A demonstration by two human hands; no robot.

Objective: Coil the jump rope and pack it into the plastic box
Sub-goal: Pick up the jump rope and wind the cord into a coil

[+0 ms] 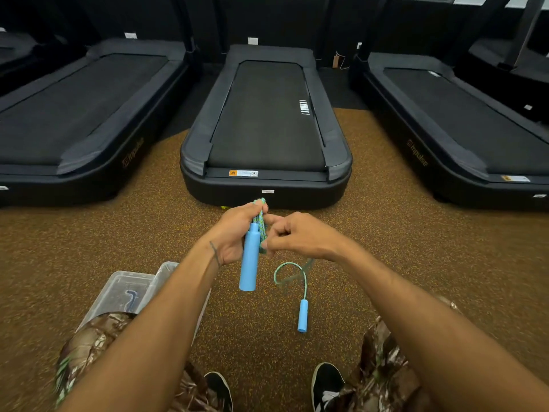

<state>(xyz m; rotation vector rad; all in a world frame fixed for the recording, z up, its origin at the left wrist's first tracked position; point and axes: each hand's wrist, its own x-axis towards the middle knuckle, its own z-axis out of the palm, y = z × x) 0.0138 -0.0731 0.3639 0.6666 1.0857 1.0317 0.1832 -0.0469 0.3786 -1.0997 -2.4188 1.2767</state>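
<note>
My left hand point(234, 233) grips a bundle of green-blue jump rope point(260, 221) folded into loops, with one light blue handle point(249, 257) hanging down from the fist. My right hand point(292, 236) is beside it and pinches the rope just right of the bundle. From there the rope drops in a loose loop point(289, 273) to the second blue handle point(302, 316), which dangles above the floor. The clear plastic box point(124, 289) sits on the floor at lower left, partly hidden by my left forearm and knee.
Three black treadmills stand ahead, the middle treadmill point(266, 129) directly beyond my hands. The floor is brown speckled rubber point(401, 239). My knees in camouflage trousers and black shoes point(326, 382) fill the bottom. The box's clear lid point(166, 278) leans against the box.
</note>
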